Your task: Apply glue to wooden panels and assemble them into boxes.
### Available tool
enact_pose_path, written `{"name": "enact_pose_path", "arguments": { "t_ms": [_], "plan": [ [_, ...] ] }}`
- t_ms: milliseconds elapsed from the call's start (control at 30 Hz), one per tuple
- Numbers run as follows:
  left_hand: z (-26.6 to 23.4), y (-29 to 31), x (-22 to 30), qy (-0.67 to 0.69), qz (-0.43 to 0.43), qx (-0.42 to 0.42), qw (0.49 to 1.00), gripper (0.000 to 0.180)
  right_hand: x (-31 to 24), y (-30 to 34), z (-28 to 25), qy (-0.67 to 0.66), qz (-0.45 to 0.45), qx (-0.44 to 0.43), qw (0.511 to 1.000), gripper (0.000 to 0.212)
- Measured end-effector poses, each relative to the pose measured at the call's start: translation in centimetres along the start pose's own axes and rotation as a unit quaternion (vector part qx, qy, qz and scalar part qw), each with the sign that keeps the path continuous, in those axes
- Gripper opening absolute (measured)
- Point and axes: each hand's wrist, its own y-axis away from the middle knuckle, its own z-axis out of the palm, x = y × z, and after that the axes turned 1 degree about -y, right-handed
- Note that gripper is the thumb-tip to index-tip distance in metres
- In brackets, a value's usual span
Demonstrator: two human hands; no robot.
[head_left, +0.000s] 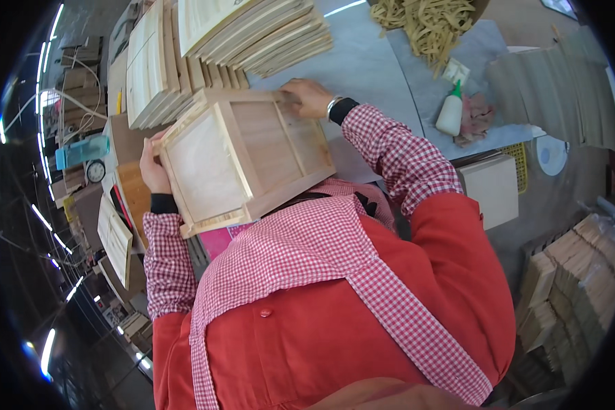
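A pale wooden box [208, 160] with framed thin panels is tilted against my front, above the near edge of the table. My left hand [156, 167] is wrapped round its left side, with the fingertips hidden behind the frame. At the far right corner of the box, my right hand [311, 99] bends its fingers over the upper edge. Part of those fingers is out of sight behind the wood.
Stacked wooden panels [253, 34] rise just beyond the box, with more panels [150, 68] to their left. On the grey tabletop [369, 68] are a heap of yellowish strips [424, 24], a green-tipped white bottle [450, 113] and a pink cloth [475, 117]. Wood pieces [574, 287] are piled at right.
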Motion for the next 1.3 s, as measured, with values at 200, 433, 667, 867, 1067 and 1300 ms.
{"name": "enact_pose_path", "arguments": {
  "t_ms": [200,433,667,867,1067,1300],
  "plan": [
    [0.7,-0.6,1.0,0.007,0.01,0.008,1.0,0.05,9.7,0.5,-8.9,0.223,0.245,0.056,0.942,0.016],
    [1.1,0.2,1.1,0.028,-0.016,0.02,0.999,0.05,11.8,0.2,-19.2,0.359,0.399,0.023,0.843,0.025],
    [1.1,0.2,0.9,0.017,-0.018,0.011,1.0,0.051,15.0,2.1,-19.0,0.397,0.491,0.044,0.774,0.027],
    [-0.7,0.4,-0.3,0.041,-0.011,0.012,0.999,0.051,10.3,2.1,-16.8,0.367,0.481,-0.079,0.792,0.03],
    [-4.0,0.0,-3.5,0.05,0.01,0.011,0.999,0.048,7.8,9.7,-13.3,0.316,0.414,-0.064,0.851,0.024],
    [-4.0,-1.6,-4.9,0.068,0.055,-0.035,0.996,0.045,5.2,14.8,-9.6,0.167,0.433,0.023,0.885,0.019]
  ]
}}
